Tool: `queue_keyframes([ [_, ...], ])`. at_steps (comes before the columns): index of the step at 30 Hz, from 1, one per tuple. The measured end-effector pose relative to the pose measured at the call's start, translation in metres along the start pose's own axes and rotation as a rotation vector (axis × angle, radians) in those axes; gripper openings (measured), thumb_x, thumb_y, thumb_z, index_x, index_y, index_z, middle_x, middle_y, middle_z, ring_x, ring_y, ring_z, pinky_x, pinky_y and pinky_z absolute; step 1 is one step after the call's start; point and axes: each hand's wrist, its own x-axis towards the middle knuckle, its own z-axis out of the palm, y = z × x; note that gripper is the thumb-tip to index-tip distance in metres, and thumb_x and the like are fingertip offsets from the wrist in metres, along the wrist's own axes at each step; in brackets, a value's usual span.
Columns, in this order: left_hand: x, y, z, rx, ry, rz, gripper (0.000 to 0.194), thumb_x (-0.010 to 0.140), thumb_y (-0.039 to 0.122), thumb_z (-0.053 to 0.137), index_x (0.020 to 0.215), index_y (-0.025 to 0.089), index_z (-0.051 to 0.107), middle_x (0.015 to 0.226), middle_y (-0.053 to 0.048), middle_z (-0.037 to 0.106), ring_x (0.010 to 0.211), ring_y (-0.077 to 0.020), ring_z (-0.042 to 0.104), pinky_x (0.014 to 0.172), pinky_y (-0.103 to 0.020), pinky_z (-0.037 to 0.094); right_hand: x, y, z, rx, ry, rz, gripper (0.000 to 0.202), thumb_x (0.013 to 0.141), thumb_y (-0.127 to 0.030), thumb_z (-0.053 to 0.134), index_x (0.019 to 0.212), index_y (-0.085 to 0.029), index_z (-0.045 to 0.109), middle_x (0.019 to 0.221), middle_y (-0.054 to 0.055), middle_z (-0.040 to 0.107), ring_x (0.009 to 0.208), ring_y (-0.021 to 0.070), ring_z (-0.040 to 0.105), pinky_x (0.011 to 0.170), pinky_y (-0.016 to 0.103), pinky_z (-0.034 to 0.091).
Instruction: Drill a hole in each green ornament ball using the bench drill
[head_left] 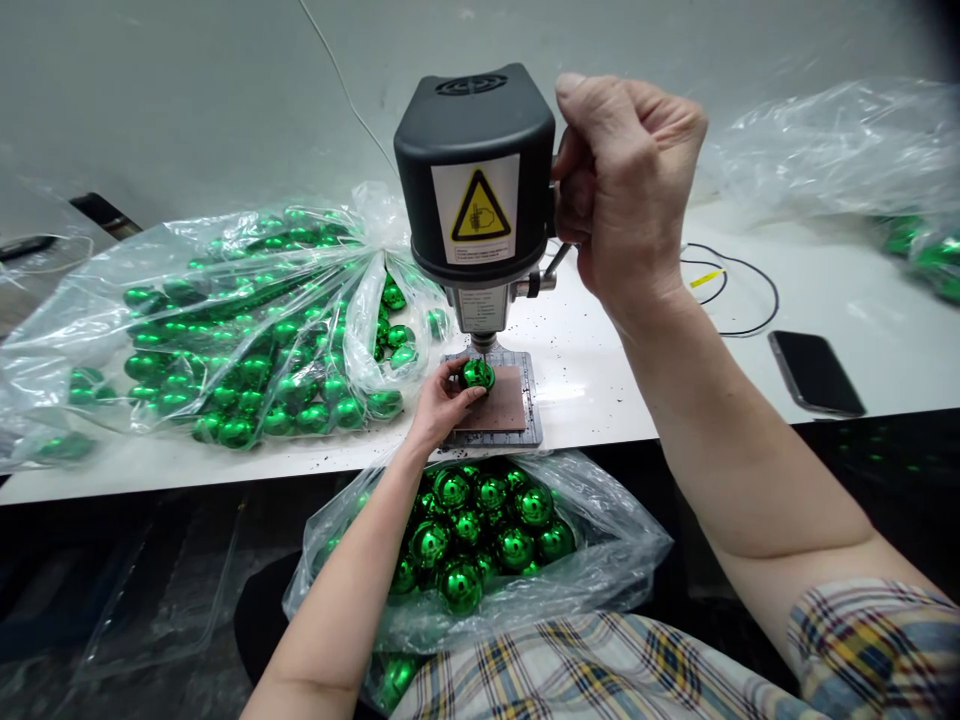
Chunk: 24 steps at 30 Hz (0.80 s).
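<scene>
Hands: left (442, 405) pinching glossy green ball (477, 374) under drill press (477, 180), right (626, 190) fisted around lever.

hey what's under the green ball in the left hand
A reddish pad on the press's metal base plate. The left hand and ball cover the pad's left part.

Bag of balls (225, 340) left of drill press (476, 180), phone (816, 372) right.
</scene>
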Motion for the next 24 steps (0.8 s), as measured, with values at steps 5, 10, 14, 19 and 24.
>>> queue_keyframes([
  [5, 0.001, 0.001, -0.001, -0.004, -0.030, 0.015, 0.058, 0.065, 0.031, 0.082, 0.118, 0.015, 0.064, 0.095, -0.007, 0.070, 0.068, -0.0125, 0.058, 0.060, -0.025, 0.047, 0.000, -0.002, 0.001, -0.004, 0.013, 0.026, 0.050, 0.091, -0.032, 0.062, 0.045, -0.025, 0.044, 0.041, -0.006, 0.030, 0.036, 0.0081, 0.024, 0.037, 0.031, 0.018],
  [10, -0.001, 0.004, -0.002, 0.108, -0.026, 0.018, 0.057, 0.066, 0.031, 0.083, 0.117, 0.015, 0.064, 0.086, -0.004, 0.066, 0.061, -0.0110, 0.052, 0.056, -0.025, 0.041, 0.002, 0.000, 0.001, -0.048, 0.015, 0.057, 0.049, 0.092, -0.024, 0.056, 0.045, -0.025, 0.043, 0.040, -0.005, 0.029, 0.037, 0.0094, 0.025, 0.037, 0.031, 0.018],
  [14, -0.008, 0.002, 0.009, 0.226, 0.035, 0.082, 0.056, 0.065, 0.031, 0.085, 0.115, 0.017, 0.064, 0.076, 0.000, 0.060, 0.059, -0.0114, 0.048, 0.055, -0.025, 0.038, 0.001, 0.000, 0.001, -0.047, 0.014, 0.018, 0.053, 0.089, -0.050, 0.062, 0.046, -0.025, 0.042, 0.041, -0.005, 0.028, 0.036, 0.0086, 0.024, 0.037, 0.031, 0.017],
  [19, -0.013, -0.008, 0.024, 0.331, 0.176, 0.152, 0.052, 0.063, 0.029, 0.086, 0.108, 0.019, 0.063, 0.078, 0.001, 0.059, 0.068, -0.0152, 0.055, 0.064, -0.028, 0.044, 0.000, 0.000, -0.001, -0.060, 0.016, 0.057, 0.044, 0.085, -0.032, 0.063, 0.045, -0.027, 0.045, 0.040, -0.005, 0.030, 0.037, 0.0090, 0.024, 0.035, 0.031, 0.017],
  [24, -0.013, -0.012, 0.026, 0.326, 0.163, 0.145, 0.053, 0.066, 0.030, 0.084, 0.113, 0.018, 0.061, 0.086, -0.002, 0.064, 0.074, -0.0167, 0.058, 0.067, -0.030, 0.047, -0.009, -0.005, -0.003, 0.022, 0.002, 0.005, 0.041, 0.082, -0.035, 0.067, 0.046, -0.026, 0.051, 0.040, -0.005, 0.035, 0.034, 0.0107, 0.024, 0.037, 0.034, 0.015],
])
